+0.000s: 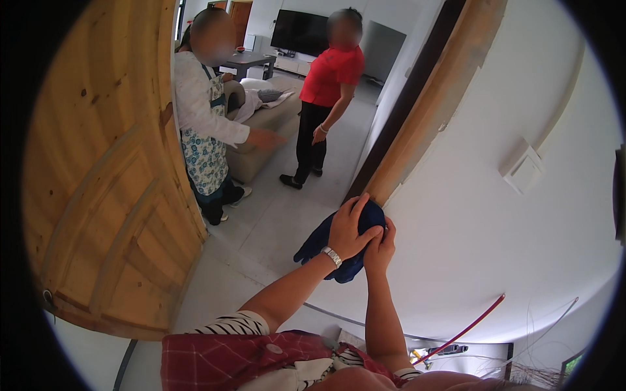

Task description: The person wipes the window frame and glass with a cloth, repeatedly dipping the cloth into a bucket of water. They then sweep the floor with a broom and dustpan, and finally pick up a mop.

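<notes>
A dark blue cloth (pixel 318 239) is bunched against the lower visible part of a wooden door frame (pixel 423 112). My left hand (pixel 347 232), with a metal watch on its wrist, presses on the cloth from the left, fingers pointing up along the frame. My right hand (pixel 380 247) grips the cloth's right side, next to the white wall. The thumbs and fingers of both hands come close together over the cloth, and its loose ends hang below them.
An open wooden door (pixel 112 171) stands at the left. Beyond the doorway are a person in a floral apron (pixel 205 156) with an arm extended, a person in a red shirt (pixel 332 76), a beige sofa (pixel 257 156) and a table (pixel 249 59). A light switch (pixel 524 168) is on the right wall.
</notes>
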Demonstrator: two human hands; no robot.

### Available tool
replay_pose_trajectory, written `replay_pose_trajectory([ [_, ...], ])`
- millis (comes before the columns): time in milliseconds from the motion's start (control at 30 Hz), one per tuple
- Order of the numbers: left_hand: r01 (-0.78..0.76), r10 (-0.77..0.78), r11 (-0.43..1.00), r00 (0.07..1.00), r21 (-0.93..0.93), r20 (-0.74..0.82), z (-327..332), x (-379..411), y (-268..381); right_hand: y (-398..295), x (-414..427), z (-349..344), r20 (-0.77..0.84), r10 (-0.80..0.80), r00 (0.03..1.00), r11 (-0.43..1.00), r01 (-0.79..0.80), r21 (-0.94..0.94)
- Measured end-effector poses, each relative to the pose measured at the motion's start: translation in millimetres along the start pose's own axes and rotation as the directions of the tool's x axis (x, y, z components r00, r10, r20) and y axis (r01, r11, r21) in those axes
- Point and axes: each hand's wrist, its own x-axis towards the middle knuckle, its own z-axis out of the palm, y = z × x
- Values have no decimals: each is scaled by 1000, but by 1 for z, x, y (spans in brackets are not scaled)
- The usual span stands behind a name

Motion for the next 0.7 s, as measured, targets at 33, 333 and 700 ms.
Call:
replay_pose_trajectory([
  [33,11,-10,999,1000,-33,12,2,-1,-3,3,-2,4,-13,-20,1000,999,21,25],
  [333,119,-113,990,991,-81,71,-4,10,-6,7,-10,13,-19,-95,995,991,96,98],
  [700,105,-102,991,994,86,-36,1,-57,-13,47,-18,-28,64,-4,998,997,9,-74],
])
